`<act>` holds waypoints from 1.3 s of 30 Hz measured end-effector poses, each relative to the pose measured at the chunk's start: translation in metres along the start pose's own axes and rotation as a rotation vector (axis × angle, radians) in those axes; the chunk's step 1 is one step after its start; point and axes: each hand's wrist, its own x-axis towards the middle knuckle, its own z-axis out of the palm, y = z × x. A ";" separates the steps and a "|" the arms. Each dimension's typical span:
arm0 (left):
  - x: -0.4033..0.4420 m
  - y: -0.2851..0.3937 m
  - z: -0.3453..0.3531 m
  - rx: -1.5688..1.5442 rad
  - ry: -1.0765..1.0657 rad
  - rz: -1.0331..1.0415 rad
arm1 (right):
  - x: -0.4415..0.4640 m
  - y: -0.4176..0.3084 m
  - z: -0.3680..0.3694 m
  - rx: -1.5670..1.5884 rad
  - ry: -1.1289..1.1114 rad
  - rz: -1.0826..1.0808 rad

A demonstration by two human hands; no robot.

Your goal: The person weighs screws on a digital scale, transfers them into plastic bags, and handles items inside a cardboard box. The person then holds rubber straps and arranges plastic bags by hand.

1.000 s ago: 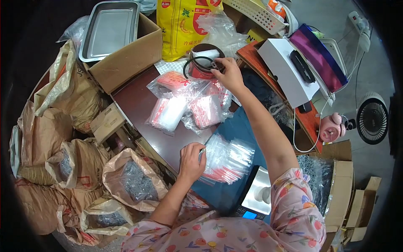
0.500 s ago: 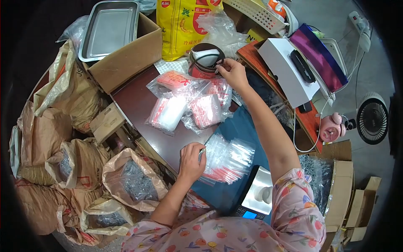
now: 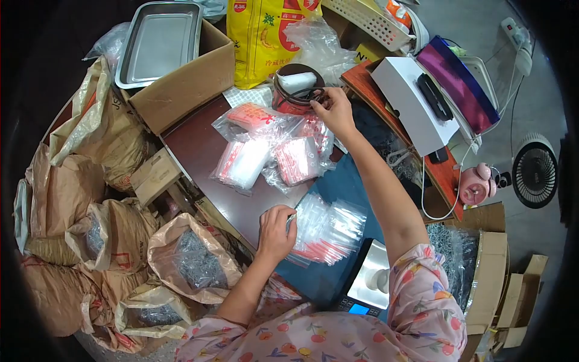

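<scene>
A fanned stack of clear zip bags (image 3: 329, 229) with red strips lies on the blue mat. At its left edge my left hand (image 3: 277, 232) is closed, with curled fingers and thumb on the bags' edge. My right hand (image 3: 333, 111) is at the rim of a dark round tub (image 3: 283, 104) and pinches a dark looped thing (image 3: 310, 93) there. Its kind is not clear. Inside the tub sits something white (image 3: 297, 82). Between my hands lie packs of zip bags, a clear one (image 3: 243, 161) and a red-printed one (image 3: 297, 160).
A digital scale (image 3: 369, 280) stands at the mat's right edge. Open sacks of metal-looking parts (image 3: 202, 262) line the left. A carton (image 3: 181, 90) with a steel tray (image 3: 163, 42) is behind. To the right are a white box (image 3: 410, 99), a pink clock (image 3: 476, 184) and a fan (image 3: 535, 171).
My right hand has shifted slightly left at the tub, and the dark loops show more clearly above its rim. My left hand stays at the bags.
</scene>
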 end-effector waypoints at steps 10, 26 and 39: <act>0.000 0.000 -0.001 -0.006 -0.004 0.002 | 0.005 -0.009 0.000 -0.016 -0.037 0.014; 0.001 0.002 -0.002 -0.013 0.004 0.005 | -0.003 -0.019 -0.002 -0.048 0.045 -0.017; -0.001 0.001 -0.001 -0.017 0.045 0.006 | -0.057 -0.039 0.051 0.068 -0.251 0.153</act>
